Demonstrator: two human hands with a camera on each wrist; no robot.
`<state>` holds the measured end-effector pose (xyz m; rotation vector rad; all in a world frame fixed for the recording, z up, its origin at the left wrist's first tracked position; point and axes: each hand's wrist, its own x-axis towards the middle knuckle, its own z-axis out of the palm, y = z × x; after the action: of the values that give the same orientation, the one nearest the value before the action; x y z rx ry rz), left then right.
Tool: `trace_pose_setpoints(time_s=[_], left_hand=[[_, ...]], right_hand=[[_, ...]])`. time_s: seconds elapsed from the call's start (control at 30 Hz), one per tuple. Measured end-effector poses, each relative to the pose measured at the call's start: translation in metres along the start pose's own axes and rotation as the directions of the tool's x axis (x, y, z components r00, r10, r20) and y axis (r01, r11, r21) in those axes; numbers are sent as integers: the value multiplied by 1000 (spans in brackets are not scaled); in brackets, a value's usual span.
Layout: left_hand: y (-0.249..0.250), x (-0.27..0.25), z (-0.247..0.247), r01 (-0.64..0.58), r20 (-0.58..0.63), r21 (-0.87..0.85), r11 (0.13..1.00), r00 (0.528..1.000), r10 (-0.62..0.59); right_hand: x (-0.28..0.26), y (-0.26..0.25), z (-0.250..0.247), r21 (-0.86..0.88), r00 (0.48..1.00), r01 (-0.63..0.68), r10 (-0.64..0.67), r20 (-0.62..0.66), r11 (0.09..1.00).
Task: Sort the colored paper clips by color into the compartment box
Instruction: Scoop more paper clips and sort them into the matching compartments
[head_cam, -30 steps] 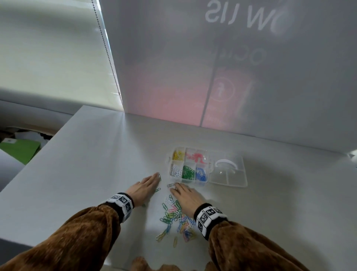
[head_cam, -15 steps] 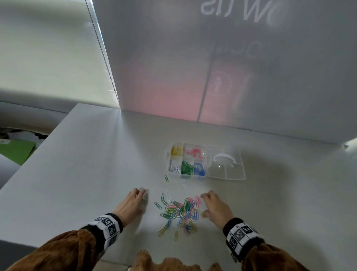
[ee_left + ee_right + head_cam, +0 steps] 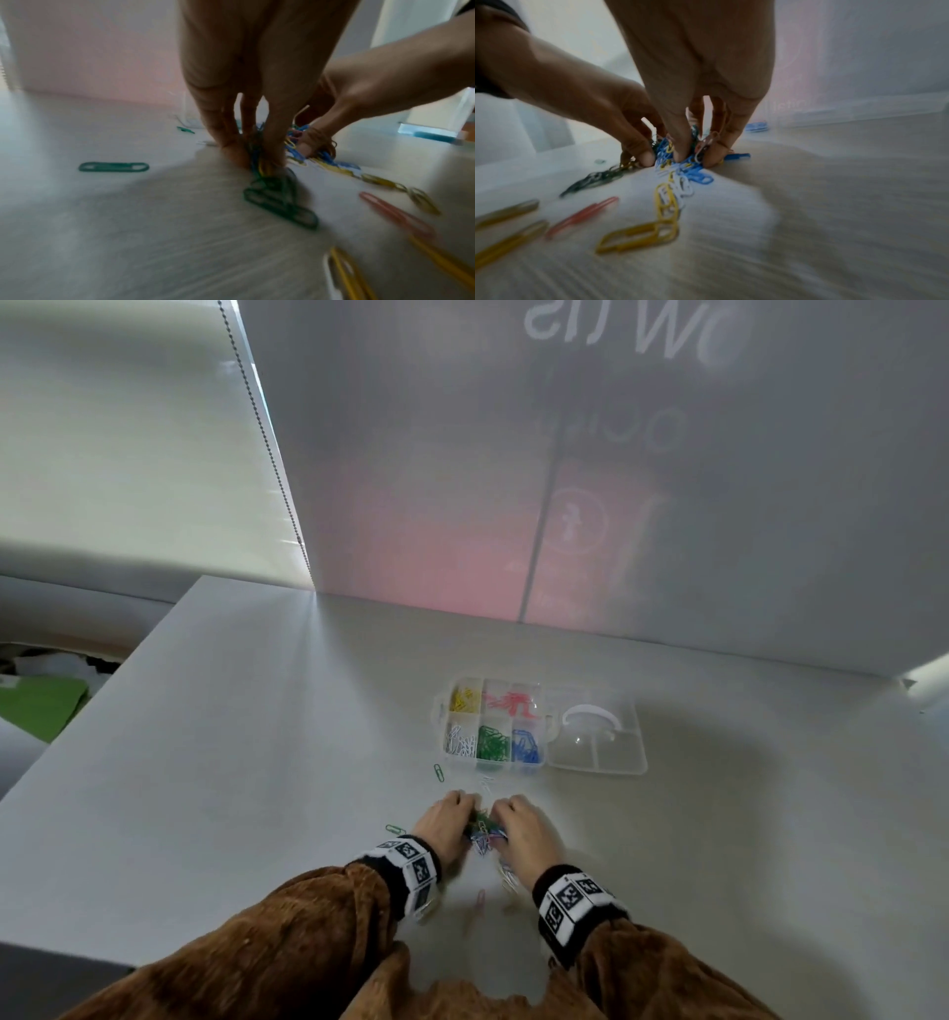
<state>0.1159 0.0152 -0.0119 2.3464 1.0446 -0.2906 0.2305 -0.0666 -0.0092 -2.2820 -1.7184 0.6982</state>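
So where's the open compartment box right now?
In the head view the compartment box sits on the table, just beyond both hands, its clear lid flipped open to its right.

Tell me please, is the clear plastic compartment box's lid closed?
No, the clear plastic compartment box is open, its transparent lid lying flat beside it.

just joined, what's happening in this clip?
A person's left hand and right hand pinch together a mixed pile of paper clips on the table. The open compartment box behind already holds yellow, pink, white, green and blue clips. A few strays, including a green clip, lie loose.
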Motion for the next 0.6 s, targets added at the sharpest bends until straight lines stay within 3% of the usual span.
trace_pose_setpoints(time_s=[0.07, 0.17, 0.27, 0.3, 0.37, 0.43, 0.47, 0.53, 0.6], left_hand=[[-8, 3, -6, 31, -7, -95, 995, 999, -32], [-24, 4, -17, 110, 11, -295, 949, 994, -112], [-32, 5, -28, 171, 95, -569, 804, 985, -142], [-32, 4, -31, 205, 154, -692, 692, 979, -136], [-29, 2, -35, 313, 295, -887, 339, 950, -104], [-24, 0, -39, 403, 404, -915, -13, 914, -41], [-21, -1, -40, 429, 435, -893, -135, 900, -18], [-14, -3, -41, 428, 443, -856, -291, 896, 14], [-8, -4, -41, 411, 414, -833, -372, 907, 76]], right_hand=[[5, 8, -3, 174, 997, -66, 71, -24, 982], [9, 20, -10, 472, 981, -176, 195, 8, 864], [6, 22, -23, 592, 972, -200, 233, 21, 781], [6, 20, -27, 630, 975, -188, 222, 26, 753], [3, 12, -39, 702, 984, -154, 176, 41, 695], [0, 0, -51, 742, 992, -98, 127, 17, 664], [-1, -8, -59, 746, 994, -67, 107, -6, 662], [-3, -24, -73, 742, 997, -4, 60, -48, 671], [-4, -40, -84, 705, 998, 43, 2, -63, 708]])
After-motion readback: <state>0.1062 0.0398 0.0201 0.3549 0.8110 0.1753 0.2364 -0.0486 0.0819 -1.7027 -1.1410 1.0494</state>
